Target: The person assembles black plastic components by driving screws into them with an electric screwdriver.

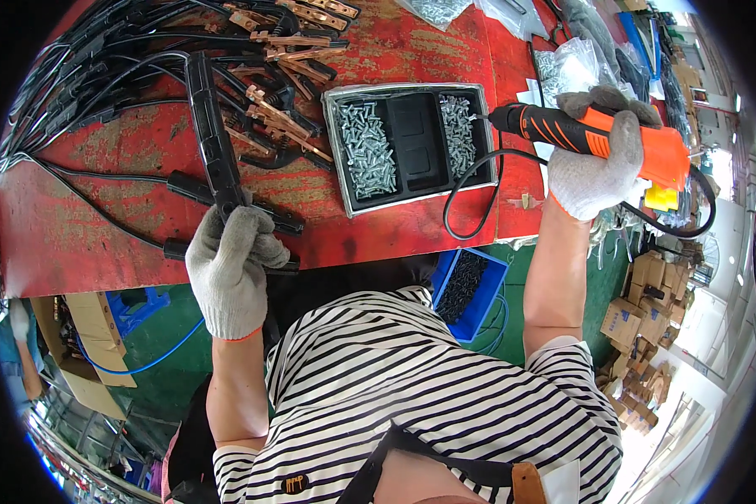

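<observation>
My gloved right hand (pixel 601 164) is wrapped round an orange and black electric screwdriver (pixel 592 134), held level. Its bit reaches over the right compartment of the black screw tray (pixel 418 186), beside the small silver screws (pixel 458 134); whether it touches one I cannot tell. My gloved left hand (pixel 233 260) pinches the lower end of a long black electrode-holder handle (pixel 208 126), which stands up from the fingers with a cable at its top. Two more black handles (pixel 195 189) lie under and beside that hand. More screws (pixel 368 151) fill the tray's left compartment.
Copper clamp jaws (pixel 281 118) and a heap of black cables (pixel 84 92) cover the table's far left. Plastic bags (pixel 575 67) lie at the far right. The screwdriver's cord (pixel 470 235) loops past the tray. Below the red table's edge stands a blue bin (pixel 483 294) of black parts.
</observation>
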Motion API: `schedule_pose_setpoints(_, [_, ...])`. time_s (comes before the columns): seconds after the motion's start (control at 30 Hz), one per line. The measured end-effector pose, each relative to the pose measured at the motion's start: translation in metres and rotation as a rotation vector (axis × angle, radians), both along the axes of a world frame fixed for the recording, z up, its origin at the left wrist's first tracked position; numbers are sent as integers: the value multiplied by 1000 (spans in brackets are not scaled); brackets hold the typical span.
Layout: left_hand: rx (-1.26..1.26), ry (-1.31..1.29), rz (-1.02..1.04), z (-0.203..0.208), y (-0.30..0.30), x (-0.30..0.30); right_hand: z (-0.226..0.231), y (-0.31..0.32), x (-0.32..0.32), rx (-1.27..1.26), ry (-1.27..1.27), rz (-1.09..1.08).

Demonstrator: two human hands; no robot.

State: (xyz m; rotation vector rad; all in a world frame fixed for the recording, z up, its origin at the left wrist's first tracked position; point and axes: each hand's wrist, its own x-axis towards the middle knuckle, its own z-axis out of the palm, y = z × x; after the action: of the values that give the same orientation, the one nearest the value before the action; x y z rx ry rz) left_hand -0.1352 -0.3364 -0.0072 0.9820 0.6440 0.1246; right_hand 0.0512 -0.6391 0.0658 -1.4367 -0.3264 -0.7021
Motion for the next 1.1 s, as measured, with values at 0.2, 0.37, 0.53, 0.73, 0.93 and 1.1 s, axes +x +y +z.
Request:
schedule_pose_setpoints(0.2, [48, 110, 42, 14, 0, -4, 22, 28, -9, 60, 37, -99])
schedule_pose_setpoints(0.37, [-15, 84, -59, 4, 6, -2, 58, 32, -26, 251, 58, 245])
schedule_pose_setpoints(0.53, [-76, 91, -23, 7, 7, -10, 66, 74, -36, 431, 144, 380])
schedule_pose_setpoints(0.73, [-109, 89, -40, 12, 12, -15, 65, 155, -72, 276, 197, 578])
schedule_pose_setpoints(0.93, [-167, 56, -17, 7, 14, -19, 58, 171, -82, 205, 250, 629])
schedule_pose_setpoints(1.1, [-149, 48, -33, 6, 15, -20, 56, 172, -82, 187, 261, 821])
